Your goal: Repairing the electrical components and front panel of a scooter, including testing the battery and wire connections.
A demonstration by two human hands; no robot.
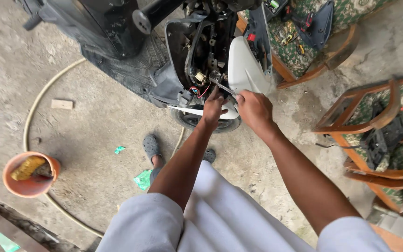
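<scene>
Scraps of green wrapper (142, 179) lie on the grey concrete floor (94, 126), one near the round orange plastic bucket (28, 179) at the left, which holds a yellow sponge (26, 167); a smaller green scrap (119, 150) lies further up, and a pale hose (38, 102) curves around the bucket. A small pale wooden block (62, 104) rests on the floor above it.

At the centre stands a dark scooter with its front panels stripped (197, 51), wiring and a red lead showing inside. Both bare arms reach forward from pale grey sleeves. The left hand (213, 108) is curled, its fingers closed over the scooter's lower front edge just above the black front tyre (197, 122). The right hand (253, 108) is clenched around the lower end of a slim silver metal wrench (222, 86). The wrench's long axis runs diagonally, its head pointing up and left into the scooter's open front, its handle down and right into the fist. A white curved body panel (246, 67) stands just beside it.

At the right, wooden armchairs with green patterned cushions (378, 121) carry black scooter parts (385, 137).
</scene>
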